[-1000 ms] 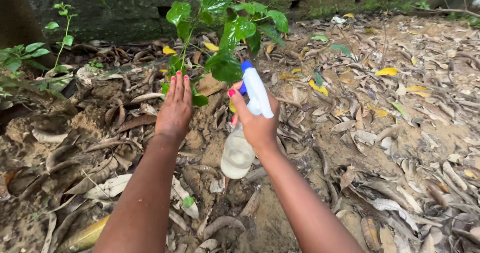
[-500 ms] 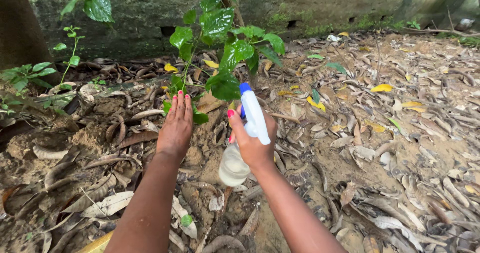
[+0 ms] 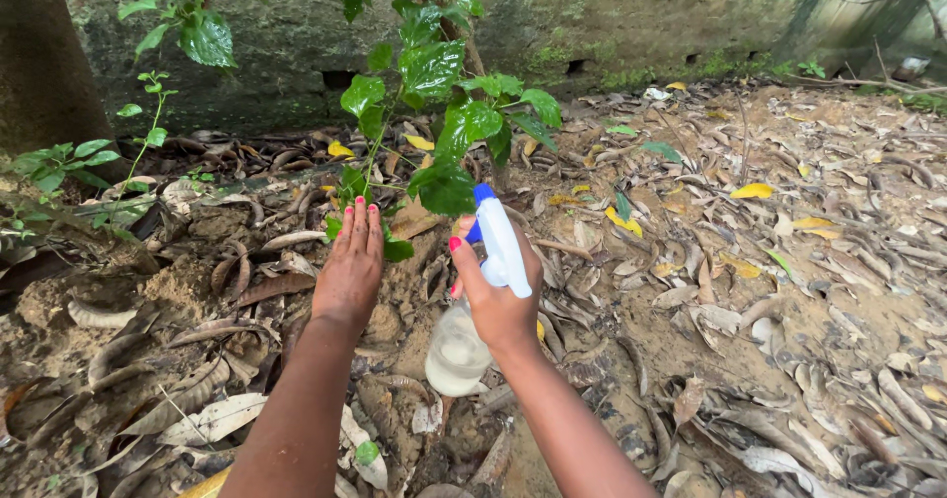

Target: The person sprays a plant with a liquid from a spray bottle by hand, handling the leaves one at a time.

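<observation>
Over dry leaves, the right hand (image 3: 498, 296) grips a spray bottle (image 3: 472, 306) aimed at a plant (image 3: 434, 113).

Nearest the camera, both forearms reach out over the leaf litter (image 3: 750, 360) and bare soil. The right hand is wrapped tight around the neck of the bottle, fingers closed about it; the clear body hangs below the grip, and the white head with its blue nozzle (image 3: 483, 194) rises above it, pointing away. Just left of the grip, the left hand (image 3: 348, 266) lies flat and open, fingers stretched together, holding nothing, its fingertips at the plant's lowest leaves. Beyond the nozzle stand the broad green leaves, very near its tip. Farther off runs a mossy wall (image 3: 612, 15), with a tree trunk (image 3: 44, 59) far left.
</observation>
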